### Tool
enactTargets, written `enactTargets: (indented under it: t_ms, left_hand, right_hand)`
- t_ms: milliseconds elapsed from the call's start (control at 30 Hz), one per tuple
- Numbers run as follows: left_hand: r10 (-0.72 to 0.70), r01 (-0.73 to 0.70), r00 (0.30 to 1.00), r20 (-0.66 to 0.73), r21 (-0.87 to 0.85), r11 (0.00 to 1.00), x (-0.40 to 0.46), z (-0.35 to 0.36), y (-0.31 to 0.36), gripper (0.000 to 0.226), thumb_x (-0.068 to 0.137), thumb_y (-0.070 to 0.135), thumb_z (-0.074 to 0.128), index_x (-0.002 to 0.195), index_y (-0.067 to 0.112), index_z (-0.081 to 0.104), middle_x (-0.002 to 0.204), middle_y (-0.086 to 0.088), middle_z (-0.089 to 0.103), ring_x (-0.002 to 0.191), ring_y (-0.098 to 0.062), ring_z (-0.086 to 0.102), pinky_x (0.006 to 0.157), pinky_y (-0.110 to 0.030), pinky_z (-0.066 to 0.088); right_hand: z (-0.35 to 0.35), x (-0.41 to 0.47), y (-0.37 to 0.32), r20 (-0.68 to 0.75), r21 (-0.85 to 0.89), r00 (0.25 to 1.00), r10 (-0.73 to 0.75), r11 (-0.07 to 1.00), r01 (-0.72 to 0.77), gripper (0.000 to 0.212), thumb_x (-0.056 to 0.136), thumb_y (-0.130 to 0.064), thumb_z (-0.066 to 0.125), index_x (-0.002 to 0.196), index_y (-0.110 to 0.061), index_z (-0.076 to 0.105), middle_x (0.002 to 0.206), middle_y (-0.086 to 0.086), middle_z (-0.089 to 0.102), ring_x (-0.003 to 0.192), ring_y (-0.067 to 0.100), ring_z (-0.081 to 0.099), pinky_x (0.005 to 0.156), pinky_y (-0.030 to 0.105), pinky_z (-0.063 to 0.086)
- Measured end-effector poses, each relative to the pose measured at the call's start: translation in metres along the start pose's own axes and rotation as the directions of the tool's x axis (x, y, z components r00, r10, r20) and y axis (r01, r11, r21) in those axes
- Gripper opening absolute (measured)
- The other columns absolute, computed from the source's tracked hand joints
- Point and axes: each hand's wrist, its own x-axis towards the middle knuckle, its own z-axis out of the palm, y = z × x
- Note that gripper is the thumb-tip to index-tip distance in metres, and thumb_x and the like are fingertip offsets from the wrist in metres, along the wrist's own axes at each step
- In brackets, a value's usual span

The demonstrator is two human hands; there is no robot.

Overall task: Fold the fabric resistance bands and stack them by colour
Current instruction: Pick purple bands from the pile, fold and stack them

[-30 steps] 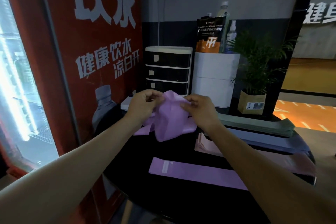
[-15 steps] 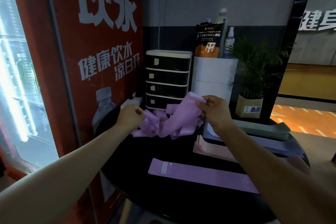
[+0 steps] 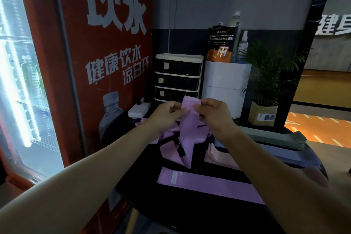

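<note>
black tabletop (image 3: 190,213) | both hands pinch soft purple band (image 3: 187,129)

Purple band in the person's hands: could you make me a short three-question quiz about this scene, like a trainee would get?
1. True or false: both the left hand and the right hand pinch the held purple band at its top edge.
2. Which lies flat nearest the camera on the black table? A. folded purple band B. green stack C. pink stack
3. Fill in: the potted plant stands to the ___ of the drawer unit.

Key: 1 true; 2 A; 3 right
</note>
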Motion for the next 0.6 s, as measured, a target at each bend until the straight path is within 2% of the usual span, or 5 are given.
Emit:
enactTargets:
  t_ms: [67, 133, 300, 400, 600]
  left_hand:
    - [0.007, -0.008, 1.0, -0.024, -0.071, 0.997, 0.001, -0.001, 0.006, 0.002, 0.091, 0.012, 0.058, 0.093, 0.012, 0.06, 0.085, -0.001, 0.062, 0.074, -0.008, 0.058, 0.062, -0.015, 0.048]
    - [0.011, -0.02, 0.998, -0.064, -0.137, 0.99, 0.001, -0.004, 0.01, 0.007, 0.091, 0.007, 0.057, 0.086, 0.012, 0.058, 0.081, -0.004, 0.061, 0.071, -0.011, 0.056, 0.06, -0.017, 0.05]
    - [0.011, -0.02, 0.998, -0.065, -0.146, 0.989, 0.002, -0.016, 0.019, 0.006, 0.091, 0.008, 0.058, 0.095, 0.006, 0.061, 0.087, -0.009, 0.065, 0.079, -0.016, 0.061, 0.069, -0.023, 0.054]
    - [0.015, -0.022, 0.999, -0.04, -0.183, 0.983, 0.002, -0.019, 0.026, 0.005, 0.091, 0.009, 0.058, 0.091, 0.008, 0.063, 0.087, -0.009, 0.066, 0.08, -0.018, 0.063, 0.076, -0.027, 0.056]
    - [0.064, -0.065, 0.987, -0.15, -0.007, 0.998, 0.002, -0.026, 0.037, 0.02, 0.095, 0.027, 0.051, 0.082, 0.014, 0.059, 0.071, 0.001, 0.057, 0.064, -0.007, 0.052, 0.059, -0.018, 0.044]
  right_hand:
    - [0.0, 0.001, -0.004, 0.004, 0.005, 1.0, -0.014, 1.0, 0.014, 0.021, 0.088, -0.002, 0.06, 0.107, 0.005, 0.063, 0.072, 0.002, 0.064, 0.056, 0.004, 0.059, 0.055, 0.013, 0.051]
    - [-0.001, 0.003, -0.005, -0.013, -0.048, 0.999, -0.053, 0.997, 0.052, 0.025, 0.087, -0.006, 0.063, 0.11, 0.004, 0.061, 0.074, 0.002, 0.064, 0.06, 0.006, 0.058, 0.058, 0.013, 0.05]
    - [0.0, 0.001, -0.016, 0.048, -0.334, 0.955, -0.294, 0.896, 0.293, 0.034, 0.082, -0.012, 0.07, 0.114, -0.006, 0.06, 0.097, 0.001, 0.056, 0.072, 0.007, 0.054, 0.061, 0.006, 0.043]
    - [0.007, -0.003, -0.025, 0.192, -0.458, 0.895, -0.404, 0.769, 0.445, 0.021, 0.08, -0.005, 0.069, 0.102, -0.003, 0.067, 0.081, -0.011, 0.056, 0.064, -0.004, 0.053, 0.059, 0.003, 0.04]
    - [0.008, -0.002, -0.037, 0.171, -0.53, 0.865, -0.471, 0.696, 0.484, 0.009, 0.085, -0.007, 0.064, 0.09, -0.003, 0.071, 0.068, -0.019, 0.049, 0.058, 0.0, 0.045, 0.058, 0.003, 0.037]
